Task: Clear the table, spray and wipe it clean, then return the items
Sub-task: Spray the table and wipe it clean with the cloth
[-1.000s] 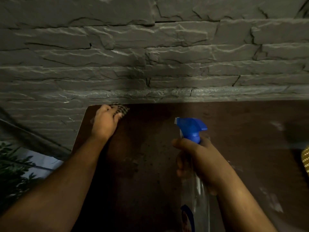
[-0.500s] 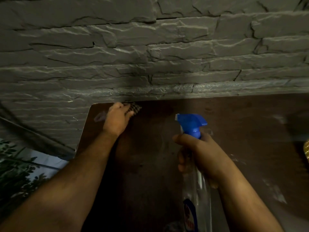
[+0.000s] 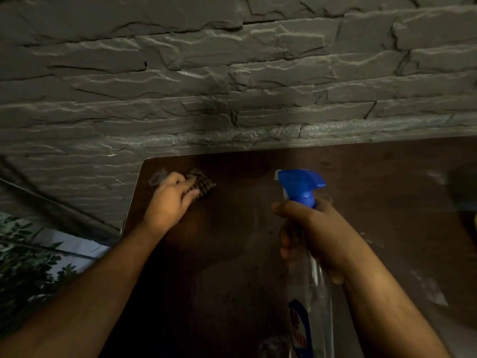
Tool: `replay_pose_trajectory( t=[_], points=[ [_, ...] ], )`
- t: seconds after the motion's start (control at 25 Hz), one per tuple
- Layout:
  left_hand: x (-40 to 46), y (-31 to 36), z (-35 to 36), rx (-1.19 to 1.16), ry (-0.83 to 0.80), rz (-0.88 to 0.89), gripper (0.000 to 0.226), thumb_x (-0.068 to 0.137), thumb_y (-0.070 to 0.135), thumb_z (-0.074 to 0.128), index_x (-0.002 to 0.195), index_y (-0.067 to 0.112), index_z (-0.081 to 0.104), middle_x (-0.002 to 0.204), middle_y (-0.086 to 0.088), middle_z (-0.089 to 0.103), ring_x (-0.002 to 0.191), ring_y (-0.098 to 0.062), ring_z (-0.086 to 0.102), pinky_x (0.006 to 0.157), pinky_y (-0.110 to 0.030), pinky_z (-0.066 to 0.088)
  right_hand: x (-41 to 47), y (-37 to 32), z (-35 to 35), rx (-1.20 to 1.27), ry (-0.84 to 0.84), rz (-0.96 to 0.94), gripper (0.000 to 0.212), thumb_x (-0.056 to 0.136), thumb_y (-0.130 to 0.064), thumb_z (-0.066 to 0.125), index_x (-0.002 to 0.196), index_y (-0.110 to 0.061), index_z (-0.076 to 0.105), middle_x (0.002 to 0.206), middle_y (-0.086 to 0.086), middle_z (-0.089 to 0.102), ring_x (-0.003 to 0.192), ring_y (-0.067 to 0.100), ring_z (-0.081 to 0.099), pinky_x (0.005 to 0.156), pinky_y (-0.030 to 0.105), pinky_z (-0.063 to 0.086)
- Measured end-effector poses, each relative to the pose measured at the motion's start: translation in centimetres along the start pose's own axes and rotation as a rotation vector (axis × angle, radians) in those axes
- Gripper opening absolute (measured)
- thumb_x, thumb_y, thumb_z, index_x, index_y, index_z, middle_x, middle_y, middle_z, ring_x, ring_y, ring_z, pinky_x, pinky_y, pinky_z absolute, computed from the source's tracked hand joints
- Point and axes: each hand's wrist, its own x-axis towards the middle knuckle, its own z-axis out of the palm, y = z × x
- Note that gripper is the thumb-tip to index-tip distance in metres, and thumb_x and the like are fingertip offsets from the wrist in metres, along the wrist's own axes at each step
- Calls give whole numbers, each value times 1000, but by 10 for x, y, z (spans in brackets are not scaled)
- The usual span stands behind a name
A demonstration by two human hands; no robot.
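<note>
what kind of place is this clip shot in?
Probably a home or small café corner, dimly lit: a dark wooden table pushed against a grey stacked-stone wall, with leafy plants beside it at lower left.

Rough grey stone wall (image 3: pixel 232 73); smooth dark wooden worktop (image 3: pixel 374 182); checked woven cloth (image 3: pixel 202 183); clear glossy plastic spray bottle (image 3: pixel 313 293).

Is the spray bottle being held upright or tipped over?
Upright. The right hand grips the spray bottle at its neck, blue trigger head on top, clear body hanging below, above the table.
</note>
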Motion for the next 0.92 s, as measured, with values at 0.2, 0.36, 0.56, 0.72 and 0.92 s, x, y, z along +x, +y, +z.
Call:
replay_pose_trajectory(
  t=[0.2,0.36,0.56,0.72,0.92],
  points=[
    [19,62,31,-49,-81,70,43,94,34,55,133,17,56,115,-4,49,105,-18,48,90,-26,37,4,7,12,-1,-18,-28,21,83,-28,66,98,-19,55,65,6,58,49,15,58,47,23,49],
    [-97,52,13,-89,-250,433,42,92,47,46,127,28,59,108,9,46,100,0,39,84,-18,41,-1,8,13,13,-83,-35,24,85,-26,64,103,-16,53,67,6,57,49,14,58,47,24,49],
    [-95,-31,-25,-54,-120,221,51,95,51,45,124,14,64,107,-3,55,102,-17,52,83,-38,51,-4,9,9,-24,-85,-46,31,84,-30,64,107,-14,52,63,8,57,50,20,58,50,27,52],
    [-11,-6,2,-4,32,-60,36,91,24,63,124,7,63,107,-11,55,100,-29,54,87,-36,44,1,11,13,-49,-81,-66,27,85,-31,64,103,-16,52,60,6,59,50,21,59,53,30,53],
    [-45,61,24,-30,-134,146,42,94,36,55,132,19,57,116,-6,51,106,-21,51,92,-33,43,2,11,24,-44,-99,-45,20,86,-27,63,101,-16,54,61,1,60,50,14,59,48,25,51]
  ],
)
